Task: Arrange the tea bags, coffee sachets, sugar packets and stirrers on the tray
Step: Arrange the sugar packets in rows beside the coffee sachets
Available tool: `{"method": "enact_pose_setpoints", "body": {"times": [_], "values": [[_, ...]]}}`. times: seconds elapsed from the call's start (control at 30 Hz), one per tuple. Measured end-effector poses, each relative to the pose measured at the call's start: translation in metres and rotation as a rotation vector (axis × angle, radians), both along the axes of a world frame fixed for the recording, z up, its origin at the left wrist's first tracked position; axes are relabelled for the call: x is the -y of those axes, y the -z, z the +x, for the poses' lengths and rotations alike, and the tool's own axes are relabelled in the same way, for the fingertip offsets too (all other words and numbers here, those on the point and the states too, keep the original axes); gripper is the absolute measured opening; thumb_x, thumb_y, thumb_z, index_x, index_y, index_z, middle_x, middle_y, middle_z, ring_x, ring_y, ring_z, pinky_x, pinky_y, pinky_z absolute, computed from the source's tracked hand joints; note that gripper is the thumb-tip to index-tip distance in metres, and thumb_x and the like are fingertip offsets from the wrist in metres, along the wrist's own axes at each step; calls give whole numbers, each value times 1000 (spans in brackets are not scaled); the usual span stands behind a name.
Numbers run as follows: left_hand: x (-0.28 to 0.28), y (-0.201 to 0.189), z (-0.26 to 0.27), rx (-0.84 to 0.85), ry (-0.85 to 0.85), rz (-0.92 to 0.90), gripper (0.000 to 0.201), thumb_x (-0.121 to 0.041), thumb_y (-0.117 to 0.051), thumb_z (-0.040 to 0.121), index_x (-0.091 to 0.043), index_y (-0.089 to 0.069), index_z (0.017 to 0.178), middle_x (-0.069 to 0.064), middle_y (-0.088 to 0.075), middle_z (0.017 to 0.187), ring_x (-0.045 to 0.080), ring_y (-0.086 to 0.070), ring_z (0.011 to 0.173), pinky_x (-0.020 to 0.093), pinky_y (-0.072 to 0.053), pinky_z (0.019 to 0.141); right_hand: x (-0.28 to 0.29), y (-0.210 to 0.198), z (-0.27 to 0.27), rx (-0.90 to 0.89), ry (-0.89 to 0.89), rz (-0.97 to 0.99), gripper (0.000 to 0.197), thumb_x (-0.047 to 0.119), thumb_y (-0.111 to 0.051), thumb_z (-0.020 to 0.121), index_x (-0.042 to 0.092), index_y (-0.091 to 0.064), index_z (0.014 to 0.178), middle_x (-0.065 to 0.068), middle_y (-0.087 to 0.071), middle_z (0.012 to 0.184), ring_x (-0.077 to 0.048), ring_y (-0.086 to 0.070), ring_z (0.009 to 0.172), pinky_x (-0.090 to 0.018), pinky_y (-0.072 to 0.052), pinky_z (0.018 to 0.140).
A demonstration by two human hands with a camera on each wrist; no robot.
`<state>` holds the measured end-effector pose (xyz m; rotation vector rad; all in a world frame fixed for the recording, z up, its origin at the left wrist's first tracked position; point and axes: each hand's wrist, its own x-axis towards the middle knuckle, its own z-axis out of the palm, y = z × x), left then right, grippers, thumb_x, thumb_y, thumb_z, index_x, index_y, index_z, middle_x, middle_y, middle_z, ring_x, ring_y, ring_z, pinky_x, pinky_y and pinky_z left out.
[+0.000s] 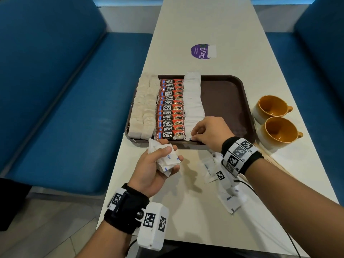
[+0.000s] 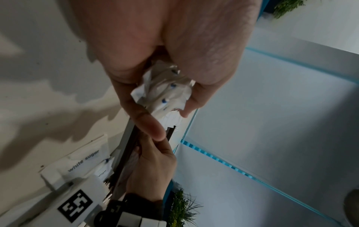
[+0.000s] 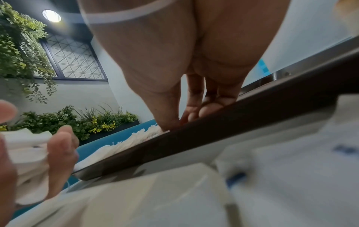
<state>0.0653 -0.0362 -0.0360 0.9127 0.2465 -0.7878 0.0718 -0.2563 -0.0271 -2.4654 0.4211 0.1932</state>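
Observation:
On the brown tray (image 1: 223, 101) lie two rows of tea bags (image 1: 143, 108), a column of red coffee sachets (image 1: 170, 108) and a column of white sugar packets (image 1: 193, 97). My right hand (image 1: 194, 135) is at the near end of the sugar column, pinching a sugar packet there; its fingers (image 3: 194, 113) dip behind the tray rim (image 3: 233, 122). My left hand (image 1: 167, 157) hovers just in front of the tray and grips a bunch of sugar packets (image 2: 165, 92). Loose sugar packets (image 1: 208, 170) lie under my right wrist. Thin wooden stirrers (image 1: 279, 162) lie to its right.
Two orange mugs (image 1: 270, 107) (image 1: 279, 131) stand right of the tray. A purple sticker (image 1: 201, 51) sits on the table beyond it. Blue bench seats flank the table. The tray's right half is bare.

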Motion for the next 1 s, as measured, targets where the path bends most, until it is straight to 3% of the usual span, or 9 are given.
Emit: {"method": "enact_pose_setpoints", "body": {"times": [0.1,0.37,0.5,0.6,0.67,0.8,1.0], "values": [[-1,1,0,-2,-2,-2,36,-10,-71,79,-18,-57,111,14,-67,106,37,-69,84,32,-55,56,1,0,5,-3,17,7,8,23,-85,83,22,-80,89,5,-69,86,-9,-65,81,-19,-49,71],[-1,0,4,-17,-7,-44,39,-8,-70,77,-16,-58,113,16,-65,109,38,-69,87,37,-58,60,7,-3,9,0,24,34,13,25,-86,82,22,-75,89,7,-68,84,-8,-62,78,-18,-43,63],[-2,-2,4,8,5,-94,43,-1,-64,75,-12,-61,116,17,-65,111,39,-69,91,39,-60,65,10,-12,1,104,67,68,9,29,-82,86,26,-74,87,8,-68,83,-5,-61,77,-17,-41,62],[-3,-1,5,49,6,-72,44,2,-62,74,-14,-64,115,15,-67,112,38,-70,91,37,-60,63,3,-17,-3,92,-15,81,3,28,-77,90,29,-76,92,6,-66,78,-7,-59,72,-20,-41,63],[-4,0,5,52,-6,-64,47,3,-62,73,-13,-62,118,16,-68,112,40,-71,91,37,-59,62,-7,-14,-1,34,-104,72,10,29,-73,93,29,-77,101,6,-64,75,-7,-58,70,-24,-43,67],[-11,2,5,55,-21,-54,48,2,-61,74,-12,-62,120,17,-67,113,40,-70,92,38,-59,63,-25,1,2,-49,-179,-23,22,36,-65,98,33,-74,117,1,-73,106,-17,-65,94,-31,-53,81],[-24,9,5,34,-57,-56,47,2,-61,74,-13,-62,118,15,-68,110,39,-70,91,36,-59,63,-30,2,-4,-33,-175,-50,25,38,-61,98,31,-74,118,2,-72,106,-16,-62,88,-28,-50,79]]}}
